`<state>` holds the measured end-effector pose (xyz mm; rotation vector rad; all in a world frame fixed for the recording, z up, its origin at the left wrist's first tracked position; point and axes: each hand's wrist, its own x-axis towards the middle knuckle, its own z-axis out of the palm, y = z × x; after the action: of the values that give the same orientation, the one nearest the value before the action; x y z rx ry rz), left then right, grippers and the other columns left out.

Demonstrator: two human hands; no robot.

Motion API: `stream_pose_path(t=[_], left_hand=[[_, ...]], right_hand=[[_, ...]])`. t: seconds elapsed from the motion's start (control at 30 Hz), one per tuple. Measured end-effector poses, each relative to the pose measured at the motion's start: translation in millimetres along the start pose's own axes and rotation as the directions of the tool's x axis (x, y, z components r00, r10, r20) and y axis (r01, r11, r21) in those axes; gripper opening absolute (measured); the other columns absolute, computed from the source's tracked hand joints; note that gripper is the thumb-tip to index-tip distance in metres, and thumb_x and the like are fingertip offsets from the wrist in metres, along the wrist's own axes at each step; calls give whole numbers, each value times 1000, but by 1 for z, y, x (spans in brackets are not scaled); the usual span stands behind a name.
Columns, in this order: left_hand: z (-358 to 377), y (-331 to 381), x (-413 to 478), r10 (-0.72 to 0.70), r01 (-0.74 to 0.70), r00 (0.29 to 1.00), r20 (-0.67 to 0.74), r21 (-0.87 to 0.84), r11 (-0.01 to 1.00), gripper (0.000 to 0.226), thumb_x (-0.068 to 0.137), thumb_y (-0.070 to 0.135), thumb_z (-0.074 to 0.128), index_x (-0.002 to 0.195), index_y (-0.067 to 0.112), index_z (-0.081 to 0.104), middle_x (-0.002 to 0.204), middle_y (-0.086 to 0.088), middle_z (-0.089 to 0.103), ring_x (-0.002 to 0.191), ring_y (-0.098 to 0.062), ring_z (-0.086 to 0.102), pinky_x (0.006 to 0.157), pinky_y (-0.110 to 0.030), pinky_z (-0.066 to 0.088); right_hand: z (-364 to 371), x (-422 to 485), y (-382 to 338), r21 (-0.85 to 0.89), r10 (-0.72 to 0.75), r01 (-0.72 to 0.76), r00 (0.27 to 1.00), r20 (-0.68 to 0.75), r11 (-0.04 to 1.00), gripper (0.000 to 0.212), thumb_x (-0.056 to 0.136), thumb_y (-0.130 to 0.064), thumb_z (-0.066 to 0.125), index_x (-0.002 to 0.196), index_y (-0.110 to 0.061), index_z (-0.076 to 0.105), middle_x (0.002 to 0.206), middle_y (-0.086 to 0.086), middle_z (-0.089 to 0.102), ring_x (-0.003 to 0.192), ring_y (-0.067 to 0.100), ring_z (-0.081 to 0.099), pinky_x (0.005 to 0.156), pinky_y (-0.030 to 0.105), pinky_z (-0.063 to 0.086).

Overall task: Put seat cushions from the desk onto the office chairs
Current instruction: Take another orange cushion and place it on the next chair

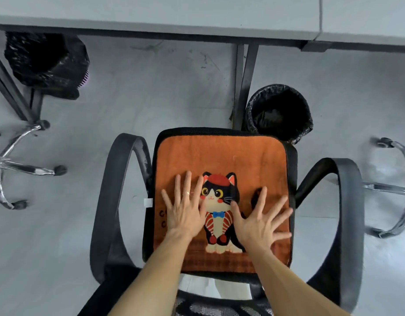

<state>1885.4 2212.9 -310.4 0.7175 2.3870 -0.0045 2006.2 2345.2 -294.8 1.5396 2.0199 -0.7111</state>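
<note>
An orange seat cushion (222, 156) printed with a black-and-white cat lies flat on the seat of a black office chair (110, 190) right below me. My left hand (185, 208) rests palm down on the cushion's left half, fingers spread, a ring on one finger. My right hand (261, 220) lies flat on the right half, fingers also spread. Neither hand grips anything. The grey desk (174, 17) runs across the top of the view, and no cushion shows on the part I can see.
A black bin (279, 112) lined with a bag stands just beyond the chair, beside the desk legs (242, 87). Another bagged bin (46, 62) sits under the desk at far left. Chrome chair bases stand at left (16, 160) and right (393, 188).
</note>
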Motion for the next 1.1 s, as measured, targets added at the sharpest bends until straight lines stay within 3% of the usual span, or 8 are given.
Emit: stream_pose_path(t=[0.2,0.37,0.5,0.63,0.8,0.93,1.03,1.1], left_hand=[[10,-3,-70,-174,183,941,290,-3,983,97,91,64,47,148,42,-29,152,3,-47,146,-35,-30,108,-79,10],[14,-14,-78,-175,182,894,413,23,983,126,80,61,70,143,42,-38,140,5,-59,137,-34,-44,103,-81,20],[22,-10,-74,-191,204,863,468,23,979,145,65,66,79,137,42,-44,136,3,-63,130,-36,-52,99,-84,19],[29,-6,-70,-211,213,862,461,48,976,149,61,70,79,137,39,-46,135,-1,-64,128,-39,-53,98,-85,20],[22,-7,-74,-187,203,870,456,16,979,147,66,62,81,134,42,-47,134,1,-64,129,-38,-53,98,-85,20],[7,-18,-76,-125,161,910,395,-59,985,118,83,55,70,148,46,-28,148,8,-51,144,-35,-33,101,-77,32],[-8,-22,-73,-173,221,961,216,-224,949,90,88,59,61,155,40,5,165,6,-6,151,-30,5,105,-65,39],[-20,-22,-69,-298,316,949,106,-329,890,80,91,54,59,155,30,17,163,-2,12,146,-29,26,104,-54,45]], right_hand=[[8,-52,27,77,278,-298,940,199,951,111,80,-63,64,149,-51,-21,157,2,-38,148,44,-20,106,80,15],[12,-51,36,119,209,-247,942,264,962,112,85,-52,66,151,-44,-23,154,7,-44,144,52,-24,112,65,27],[23,-45,37,169,201,-241,953,226,956,118,78,-54,71,151,-47,-21,153,4,-47,142,52,-30,108,69,32],[28,-40,40,149,184,-214,964,193,965,119,77,-58,72,151,-46,-20,153,5,-46,142,52,-30,108,71,30],[11,-40,44,69,163,-188,948,273,980,118,81,-58,70,152,-43,-22,156,12,-40,143,58,-20,113,63,28],[-10,-40,40,-24,216,-219,936,276,976,105,84,-58,63,154,-41,-13,162,16,-23,146,55,0,114,63,23],[-23,-38,37,98,235,-242,969,77,965,76,84,-48,57,149,-29,23,162,18,5,146,44,15,117,57,24],[-31,-32,38,190,209,-210,978,24,959,74,86,-39,57,150,-23,24,162,14,10,146,39,17,115,56,30]])
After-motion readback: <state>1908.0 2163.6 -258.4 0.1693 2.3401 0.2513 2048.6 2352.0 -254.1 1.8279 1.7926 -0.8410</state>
